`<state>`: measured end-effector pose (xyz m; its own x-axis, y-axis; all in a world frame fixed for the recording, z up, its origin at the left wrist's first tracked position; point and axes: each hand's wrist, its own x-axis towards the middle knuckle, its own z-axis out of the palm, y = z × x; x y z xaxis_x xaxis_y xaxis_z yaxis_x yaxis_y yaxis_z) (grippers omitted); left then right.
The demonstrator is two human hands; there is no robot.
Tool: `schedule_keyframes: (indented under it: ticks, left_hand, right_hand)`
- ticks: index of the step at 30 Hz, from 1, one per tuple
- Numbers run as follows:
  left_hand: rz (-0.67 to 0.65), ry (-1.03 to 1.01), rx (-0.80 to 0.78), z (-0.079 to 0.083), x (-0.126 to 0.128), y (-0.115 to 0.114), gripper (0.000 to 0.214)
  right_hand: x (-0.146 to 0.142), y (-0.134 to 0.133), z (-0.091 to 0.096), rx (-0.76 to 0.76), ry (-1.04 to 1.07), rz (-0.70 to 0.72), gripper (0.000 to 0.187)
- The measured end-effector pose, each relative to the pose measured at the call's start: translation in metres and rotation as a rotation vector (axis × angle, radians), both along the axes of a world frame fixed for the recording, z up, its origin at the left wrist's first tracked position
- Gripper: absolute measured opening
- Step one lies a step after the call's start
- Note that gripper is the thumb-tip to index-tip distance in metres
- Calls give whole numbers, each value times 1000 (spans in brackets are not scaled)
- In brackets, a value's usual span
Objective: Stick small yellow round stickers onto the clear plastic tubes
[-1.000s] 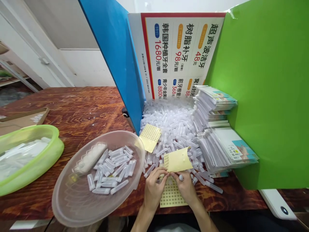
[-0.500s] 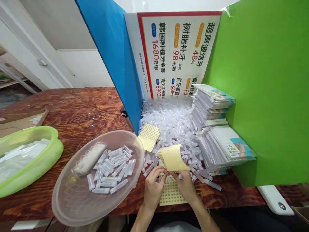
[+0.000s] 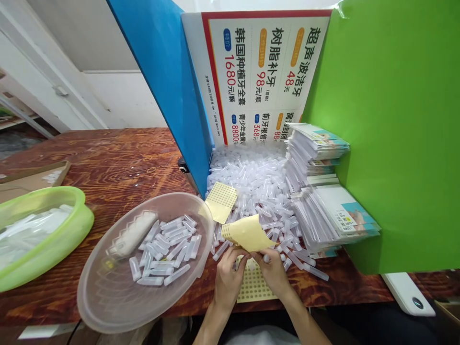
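Both of my hands meet over the table's front, fingertips pinched close together. My left hand (image 3: pixel 228 275) is closed at the lower edge of a curled yellow sticker sheet (image 3: pixel 251 232). My right hand (image 3: pixel 275 273) pinches the same edge from the other side, and the rounded whitish end of a small plastic tube (image 3: pixel 266 258) pokes out between its fingers. Another pale bit shows by my left fingers, too covered to name. Below my hands lies a flat sheet of round stickers (image 3: pixel 256 290). A further sticker sheet (image 3: pixel 221 202) rests on the heap of clear tubes (image 3: pixel 251 177).
A translucent basket (image 3: pixel 104 304) with several tubes stands left, and a green basket (image 3: pixel 77 230) of white pieces beyond it. Stacked cards (image 3: pixel 323 211) lean by the green panel (image 3: pixel 402 143). A blue panel (image 3: pixel 168 81) and a printed price board (image 3: pixel 266 72) enclose the heap.
The curled sticker sheet has tipped left and bent lower over my fingers. My hands stay pinched together in nearly the same place; the view has shifted slightly.
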<state>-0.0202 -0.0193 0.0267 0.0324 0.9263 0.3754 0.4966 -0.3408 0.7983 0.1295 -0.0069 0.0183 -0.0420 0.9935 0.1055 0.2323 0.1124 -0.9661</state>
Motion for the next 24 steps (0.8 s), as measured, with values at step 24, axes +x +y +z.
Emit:
schedule_keyframes:
  ticks: [24]
  left_hand:
    - [100, -8, 132, 2, 0, -3, 9]
  right_hand:
    - [-16, -2, 7, -78, 169, -65, 50]
